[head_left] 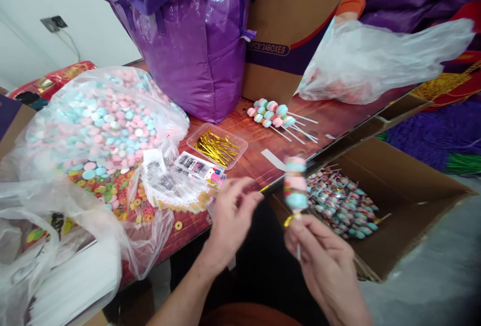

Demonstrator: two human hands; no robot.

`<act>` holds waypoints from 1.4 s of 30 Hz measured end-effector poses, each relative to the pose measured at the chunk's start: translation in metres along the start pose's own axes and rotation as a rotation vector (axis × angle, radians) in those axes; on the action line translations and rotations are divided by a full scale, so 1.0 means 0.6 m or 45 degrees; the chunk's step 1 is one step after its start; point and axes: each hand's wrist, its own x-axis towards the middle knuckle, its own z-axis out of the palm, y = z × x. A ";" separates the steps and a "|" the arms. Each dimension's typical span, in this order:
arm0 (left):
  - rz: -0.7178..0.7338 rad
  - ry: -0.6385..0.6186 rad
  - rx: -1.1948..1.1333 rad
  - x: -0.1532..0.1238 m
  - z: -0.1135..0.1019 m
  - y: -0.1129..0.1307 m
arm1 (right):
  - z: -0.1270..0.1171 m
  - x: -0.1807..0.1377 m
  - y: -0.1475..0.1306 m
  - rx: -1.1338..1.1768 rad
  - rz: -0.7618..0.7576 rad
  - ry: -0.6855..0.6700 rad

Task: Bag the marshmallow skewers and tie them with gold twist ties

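Note:
My right hand (325,263) is closed around the white stick of a candy skewer (295,185) with pink, blue and white pieces, slightly blurred. A gold twist tie (292,218) circles the stick below the candy. My left hand (233,218) is loosely curled, thumb and forefinger apart, with nothing visible between them. A gold strip (265,188) shows beyond its fingertips, at the table edge. Beside that hand lies a fan of printed clear wrappers (184,193). Behind it, a clear plastic tray (242,148) holds gold twist ties (216,147).
A large bag of pastel candies (108,115) and ring gummies (128,190) covers the table's left. Unwrapped skewers (272,114) lie at the back. A carton (409,180) with wrapped skewers (341,203) stands right. A purple bag (191,45) rises behind; another person's hand (346,16) touches a plastic bag (376,60).

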 end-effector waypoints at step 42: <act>-0.666 0.490 -1.266 0.012 -0.006 0.005 | 0.135 0.063 -0.014 -0.405 -0.398 -0.346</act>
